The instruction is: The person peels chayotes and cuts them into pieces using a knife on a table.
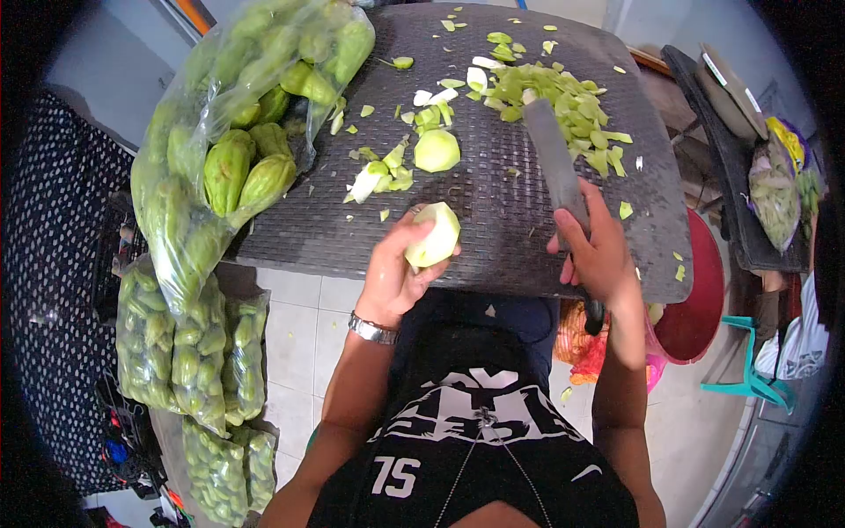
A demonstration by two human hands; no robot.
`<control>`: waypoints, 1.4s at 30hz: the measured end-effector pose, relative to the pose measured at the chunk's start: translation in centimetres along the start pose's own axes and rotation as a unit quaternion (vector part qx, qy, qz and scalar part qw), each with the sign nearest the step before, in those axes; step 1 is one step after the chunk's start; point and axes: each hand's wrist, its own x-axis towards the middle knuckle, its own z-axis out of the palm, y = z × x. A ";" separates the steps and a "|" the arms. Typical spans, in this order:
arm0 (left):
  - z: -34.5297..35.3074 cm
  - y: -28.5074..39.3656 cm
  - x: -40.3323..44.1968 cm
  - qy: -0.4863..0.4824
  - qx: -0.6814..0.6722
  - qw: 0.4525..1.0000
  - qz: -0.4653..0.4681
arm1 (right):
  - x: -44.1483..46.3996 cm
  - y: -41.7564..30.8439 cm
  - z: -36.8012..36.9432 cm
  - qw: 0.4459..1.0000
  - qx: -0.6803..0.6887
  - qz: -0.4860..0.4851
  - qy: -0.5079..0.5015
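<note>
My left hand (396,268) is closed around a peeled, pale green chayote (433,236) at the table's near edge. In my right hand (603,246) is a large knife (553,154), gripped near the blade's base, its dark handle end showing below the fingers and its blade pointing away over the table. Another peeled chayote (437,150) rests on the table, just beyond my left hand. Green peelings (563,110) are heaped past the knife tip, and smaller scraps (383,176) lie left of the resting chayote.
The dark woven-pattern table (493,242) carries a big clear bag of unpeeled chayotes (255,114) on its left. Several more filled bags (198,352) stand below it. A red tub (691,299) and a teal stool (748,361) are at right, near a side table (726,176).
</note>
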 end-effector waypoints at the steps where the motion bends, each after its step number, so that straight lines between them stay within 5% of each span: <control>1: 0.3 -0.2 0.0 0.045 -0.004 0.999 -0.010 | -0.3 0.0 0.0 1.000 0.009 -0.007 0.005; 6: 2.8 -0.8 0.2 0.167 0.005 0.986 0.007 | -0.9 0.6 0.2 0.999 -0.015 -0.036 0.020; 12: -0.9 -0.3 -0.4 0.015 -0.009 1.000 0.001 | -1.0 0.3 -0.2 0.999 -0.020 -0.020 -0.016; 19: 1.0 -0.2 -0.4 0.044 -0.223 0.973 0.032 | -0.5 1.7 0.7 0.995 0.100 -0.015 0.004; 27: 0.1 0.0 -0.2 -0.029 -0.120 0.992 -0.001 | -0.4 2.7 1.3 0.979 0.195 -0.021 -0.058; 28: 0.8 -0.1 -0.3 0.037 -0.089 0.995 0.009 | -0.3 2.6 1.3 0.977 0.202 -0.010 -0.071; 37: 1.4 -0.2 -0.7 0.046 -0.081 0.996 -0.015 | -1.1 2.3 1.0 0.923 0.342 0.033 -0.170; 42: 1.2 -0.7 -0.3 -0.063 -0.097 0.990 -0.081 | -1.8 2.1 1.3 0.906 0.365 -0.002 -0.216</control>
